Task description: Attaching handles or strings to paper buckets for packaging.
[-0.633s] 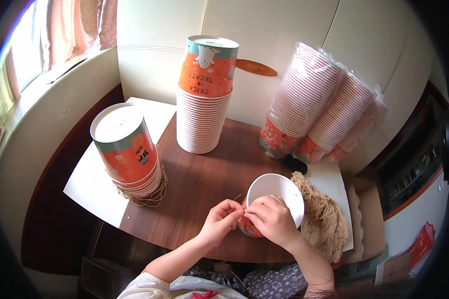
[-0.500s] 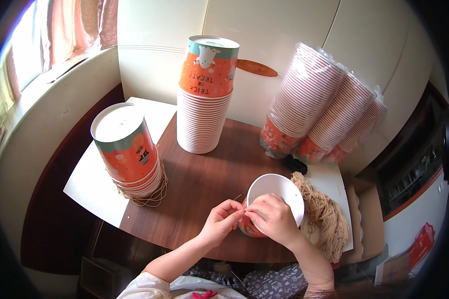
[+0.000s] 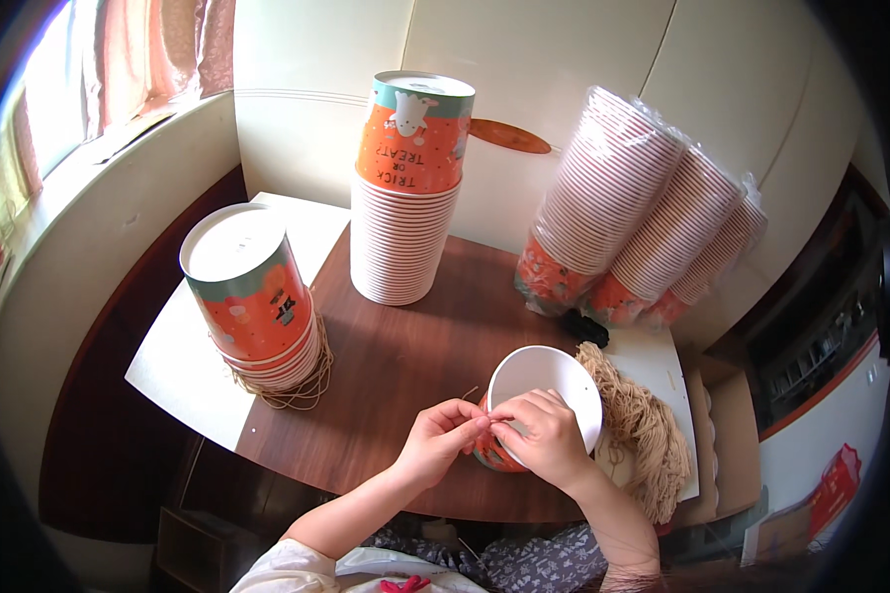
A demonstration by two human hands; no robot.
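An open paper bucket [image 3: 556, 368], white inside and orange with printed figures outside, stands in front of me at the table's near right. At its near-left rim, my left hand [image 3: 433, 441] and my right hand [image 3: 541, 440] pinch a thin brown string between thumbs and fingertips. Only a short bit of the string shows between them; a loose end sticks up left of the rim. My right hand covers part of the bucket's near rim. Right beside the bucket lies a thick hank of beige string [image 3: 645, 435].
At the left, upturned nested buckets [image 3: 267, 306] have string loops around their base. A taller upturned stack [image 3: 405, 237] stands at the back centre. Several plastic-wrapped stacks [image 3: 608, 188] lean at the back right, by a small black object [image 3: 584, 326]. An open cardboard box [image 3: 734, 425] sits beyond the table's right edge.
My right fingertips have shifted slightly, and a little more string shows between the hands. The bucket and the stacks stay where they were.
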